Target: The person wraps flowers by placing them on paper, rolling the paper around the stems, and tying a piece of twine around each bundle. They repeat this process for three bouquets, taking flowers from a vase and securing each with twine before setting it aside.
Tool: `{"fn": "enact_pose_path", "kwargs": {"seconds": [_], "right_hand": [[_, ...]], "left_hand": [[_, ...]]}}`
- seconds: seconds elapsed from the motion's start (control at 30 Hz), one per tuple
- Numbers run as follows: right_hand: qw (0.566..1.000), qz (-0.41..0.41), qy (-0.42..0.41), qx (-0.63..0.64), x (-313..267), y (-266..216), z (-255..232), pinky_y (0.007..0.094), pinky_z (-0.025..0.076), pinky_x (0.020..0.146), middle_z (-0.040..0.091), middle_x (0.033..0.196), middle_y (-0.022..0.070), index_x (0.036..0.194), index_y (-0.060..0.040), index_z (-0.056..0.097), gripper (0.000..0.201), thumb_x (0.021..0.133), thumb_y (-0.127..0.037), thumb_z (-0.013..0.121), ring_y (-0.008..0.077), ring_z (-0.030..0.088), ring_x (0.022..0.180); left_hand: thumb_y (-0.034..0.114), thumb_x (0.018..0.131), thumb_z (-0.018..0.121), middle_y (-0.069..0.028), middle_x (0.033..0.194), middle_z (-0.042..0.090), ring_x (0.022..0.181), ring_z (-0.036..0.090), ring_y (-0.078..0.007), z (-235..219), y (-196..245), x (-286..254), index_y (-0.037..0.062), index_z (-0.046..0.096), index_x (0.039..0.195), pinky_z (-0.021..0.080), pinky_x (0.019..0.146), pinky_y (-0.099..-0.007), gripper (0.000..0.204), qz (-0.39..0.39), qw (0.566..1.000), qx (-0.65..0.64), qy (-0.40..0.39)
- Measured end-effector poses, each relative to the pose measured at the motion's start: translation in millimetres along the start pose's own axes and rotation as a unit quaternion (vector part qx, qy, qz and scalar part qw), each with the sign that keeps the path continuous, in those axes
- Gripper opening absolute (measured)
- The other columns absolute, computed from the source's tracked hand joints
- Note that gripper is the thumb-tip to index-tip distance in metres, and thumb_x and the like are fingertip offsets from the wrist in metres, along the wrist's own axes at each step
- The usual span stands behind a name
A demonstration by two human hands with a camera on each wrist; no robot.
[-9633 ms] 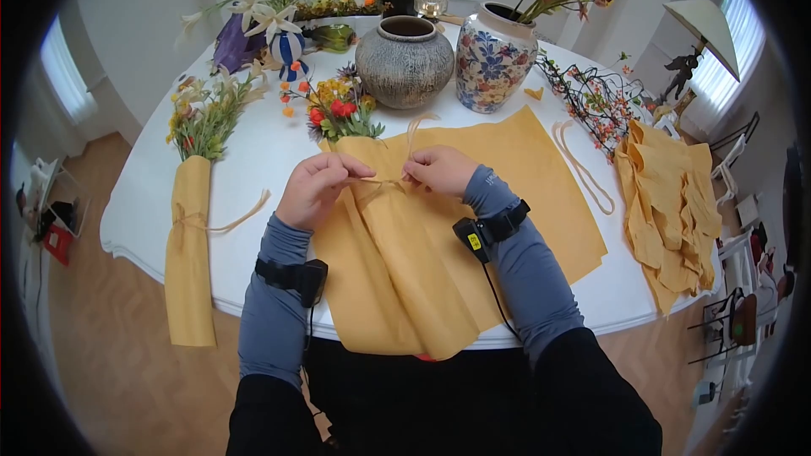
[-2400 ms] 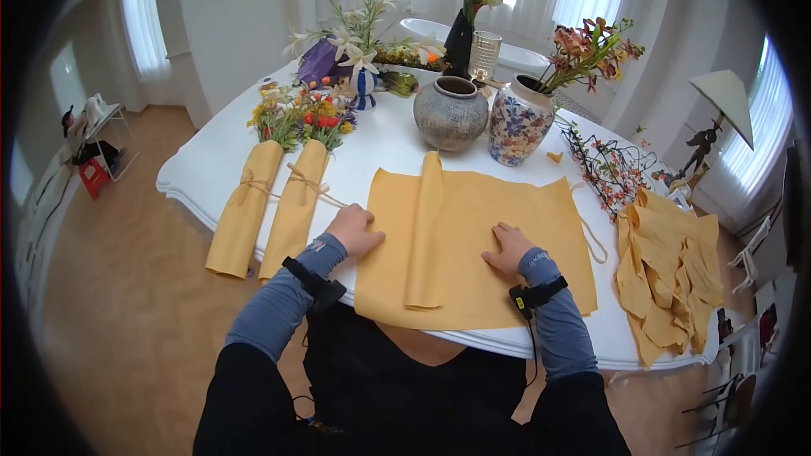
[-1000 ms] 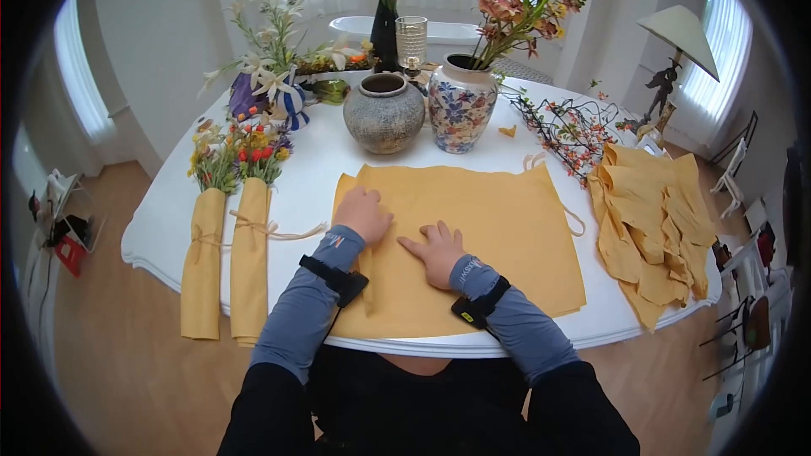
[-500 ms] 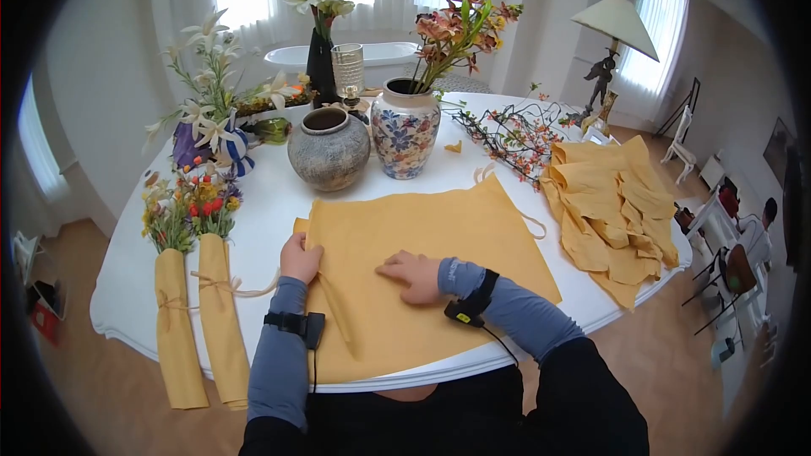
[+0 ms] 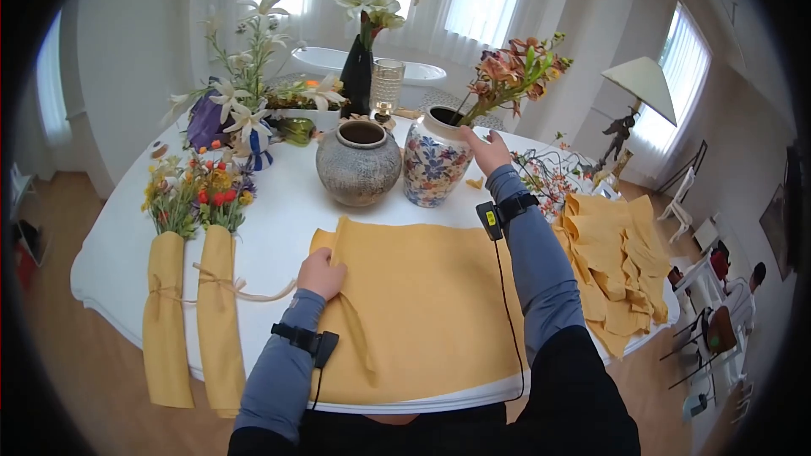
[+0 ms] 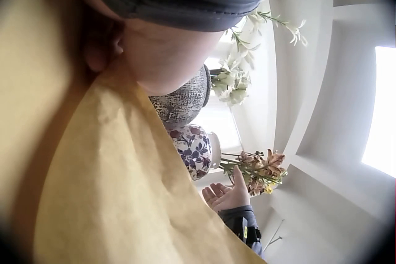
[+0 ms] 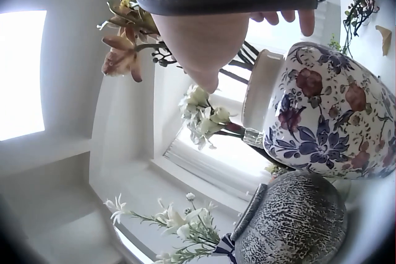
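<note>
My left hand holds the folded left edge of a yellow sheet of wrapping paper spread on the white table. In the left wrist view, the paper rises in a fold from the thumb and fingers. My right hand is raised at the mouth of a blue-and-red floral vase, beside the stems of brownish-pink orchids. Its thumb and fingers are spread apart near the stems in the right wrist view, above the vase. A grey textured pot stands left of the vase.
Two paper-wrapped bouquets tied with raffia lie at the table's left. White lilies and a black bottle vase stand behind. Berry branches, crumpled yellow sheets and a lamp are on the right.
A second wrapped bouquet was tied and laid left beside the first. The paper roll was opened flat. My right hand left the sheet for the vase; my left took the sheet's left edge.
</note>
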State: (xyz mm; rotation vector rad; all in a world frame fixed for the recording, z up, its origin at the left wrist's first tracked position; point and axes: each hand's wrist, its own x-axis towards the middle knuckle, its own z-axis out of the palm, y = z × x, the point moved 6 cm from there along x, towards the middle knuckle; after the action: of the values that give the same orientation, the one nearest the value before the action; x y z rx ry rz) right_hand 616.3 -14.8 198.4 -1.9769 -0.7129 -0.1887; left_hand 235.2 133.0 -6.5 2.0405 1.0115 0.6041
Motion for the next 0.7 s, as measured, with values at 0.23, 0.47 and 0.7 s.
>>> {"fn": "enact_pose_path", "kwargs": {"seconds": [0.23, 0.47, 0.7], "right_hand": [[0.999, 0.023, -0.002, 0.044, 55, -1, 35, 0.0371, 0.048, 0.1, 0.066, 0.121, 0.0282, 0.126, 0.0112, 0.059, 0.088, 0.071, -0.054, 0.08, 0.0362, 0.065, 0.114], [0.997, -0.06, 0.023, -0.038, 83, 1, 52, 0.0386, 0.052, 0.093, 0.071, 0.111, 0.0204, 0.113, 0.0001, 0.068, 0.049, 0.081, -0.036, 0.074, 0.0346, 0.068, 0.105], [0.983, -0.09, 0.054, -0.153, 51, -42, 45, 0.0421, 0.049, 0.097, 0.071, 0.113, 0.0192, 0.121, -0.0063, 0.062, 0.061, 0.079, -0.048, 0.072, 0.0367, 0.066, 0.109]], "left_hand": [[0.028, 0.079, 0.066, -0.0236, 0.096, 0.07, 0.095, 0.066, -0.0401, -6, 5, -3, 0.0003, 0.067, 0.094, 0.052, 0.085, -0.0455, 0.032, -0.011, 1.0, 0.007, -0.011], [0.029, 0.079, 0.066, -0.0249, 0.096, 0.069, 0.096, 0.065, -0.0416, -7, 7, -4, -0.0003, 0.066, 0.095, 0.052, 0.085, -0.0463, 0.033, -0.012, 1.0, 0.012, -0.014], [0.03, 0.08, 0.066, -0.0241, 0.097, 0.069, 0.096, 0.066, -0.0409, -9, 13, -8, 0.0003, 0.065, 0.097, 0.052, 0.086, -0.0462, 0.034, -0.023, 0.999, 0.024, -0.016]]}}
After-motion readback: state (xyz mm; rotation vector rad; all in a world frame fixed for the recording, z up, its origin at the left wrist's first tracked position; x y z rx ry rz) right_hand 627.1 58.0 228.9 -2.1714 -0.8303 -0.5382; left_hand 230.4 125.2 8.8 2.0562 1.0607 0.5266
